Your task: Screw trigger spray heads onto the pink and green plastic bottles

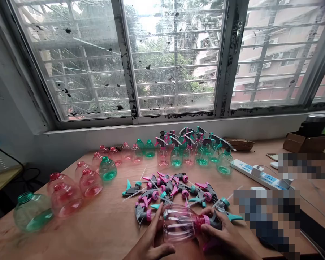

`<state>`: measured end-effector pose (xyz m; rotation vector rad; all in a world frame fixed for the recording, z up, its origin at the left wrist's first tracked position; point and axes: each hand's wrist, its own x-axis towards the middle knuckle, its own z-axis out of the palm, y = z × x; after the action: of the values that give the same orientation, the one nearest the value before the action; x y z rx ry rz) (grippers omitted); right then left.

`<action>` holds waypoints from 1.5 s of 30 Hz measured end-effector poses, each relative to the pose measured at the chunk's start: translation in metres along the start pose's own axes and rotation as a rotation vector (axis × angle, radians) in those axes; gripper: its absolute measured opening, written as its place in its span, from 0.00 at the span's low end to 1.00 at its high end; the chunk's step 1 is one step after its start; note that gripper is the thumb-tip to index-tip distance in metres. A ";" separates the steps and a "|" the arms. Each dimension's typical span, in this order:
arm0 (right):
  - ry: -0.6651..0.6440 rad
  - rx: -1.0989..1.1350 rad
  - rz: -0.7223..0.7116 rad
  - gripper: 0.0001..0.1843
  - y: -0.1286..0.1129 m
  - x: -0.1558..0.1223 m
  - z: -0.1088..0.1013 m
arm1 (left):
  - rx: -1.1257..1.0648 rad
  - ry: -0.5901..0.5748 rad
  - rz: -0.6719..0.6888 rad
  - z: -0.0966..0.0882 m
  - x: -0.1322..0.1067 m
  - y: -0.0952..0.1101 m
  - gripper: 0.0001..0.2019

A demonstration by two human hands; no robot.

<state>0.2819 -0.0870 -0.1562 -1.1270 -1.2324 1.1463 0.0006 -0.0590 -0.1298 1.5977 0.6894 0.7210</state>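
Observation:
Lying sideways in front of me is a clear pink spray bottle (178, 227). My left hand (151, 238) is closed around the base end of it, the thumb stretched below. My right hand (224, 231) grips the grey and pink trigger sprayer (215, 221) at the bottle's neck; how far the sprayer is screwed on I cannot tell. Just beyond both hands lies a heap of loose trigger sprayers (173, 186), grey with pink or teal parts, with thin straws sticking out.
Open pink bottles (90, 183) and green ones (32, 211) line the table's left side and back. Bottles with sprayers fitted (189, 155) stand near the window. A white power strip (260, 175), cables and a cardboard box (306, 142) are at right.

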 end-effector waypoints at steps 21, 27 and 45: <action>-0.003 0.018 0.014 0.21 0.011 0.002 -0.004 | 0.179 -0.043 0.071 -0.008 0.006 -0.021 0.54; -0.014 0.012 0.001 0.19 0.007 0.001 -0.003 | 0.131 -0.070 0.056 -0.011 0.006 -0.030 0.61; -0.062 0.094 0.038 0.20 0.006 0.002 -0.001 | 0.147 -0.053 0.044 -0.008 0.002 -0.019 0.56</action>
<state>0.2830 -0.0845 -0.1619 -1.0555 -1.1957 1.2631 -0.0047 -0.0497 -0.1480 1.7645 0.6833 0.6697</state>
